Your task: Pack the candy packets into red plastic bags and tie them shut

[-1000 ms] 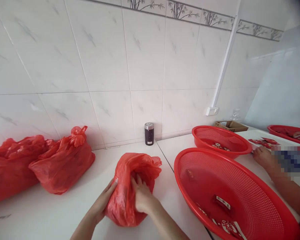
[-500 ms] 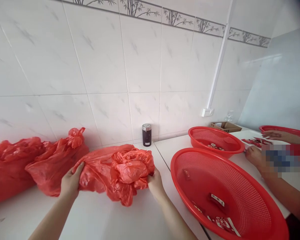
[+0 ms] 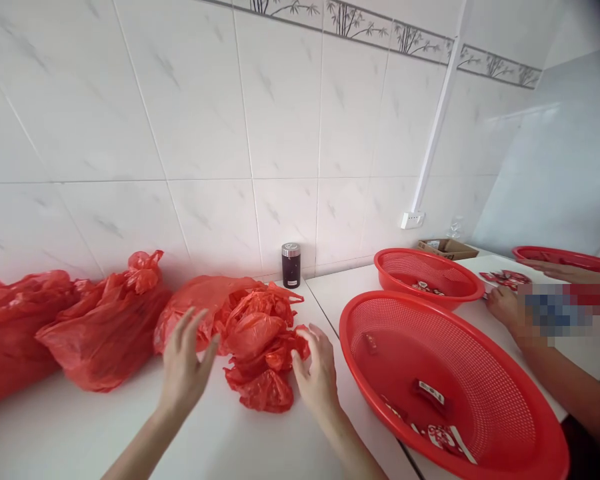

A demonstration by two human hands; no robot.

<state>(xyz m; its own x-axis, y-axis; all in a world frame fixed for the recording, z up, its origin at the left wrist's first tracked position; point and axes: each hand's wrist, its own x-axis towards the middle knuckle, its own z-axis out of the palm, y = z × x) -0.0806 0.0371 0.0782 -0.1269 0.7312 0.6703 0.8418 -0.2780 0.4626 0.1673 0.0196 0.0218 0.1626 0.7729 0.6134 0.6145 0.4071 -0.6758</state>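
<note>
A knotted bag (image 3: 105, 347) sits by the tiled wall (image 3: 205, 120). The left hand (image 3: 184, 370), fingers spread, hovers before a crumpled red bag (image 3: 257, 327) on the white table (image 3: 225, 443); the right hand (image 3: 321, 377), loosely cupped, thumb parted, is beside a red basket (image 3: 500, 373).

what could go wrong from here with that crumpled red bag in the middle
The dark tumbler stands just behind the crumpled red bag, so pushing the bag back might knock it over.

The bag's loose folds spread close to the right grip and could snag on its fingers.

The large front basket sits near that side, so a wide swing might bump it and shift the packets inside.
</note>
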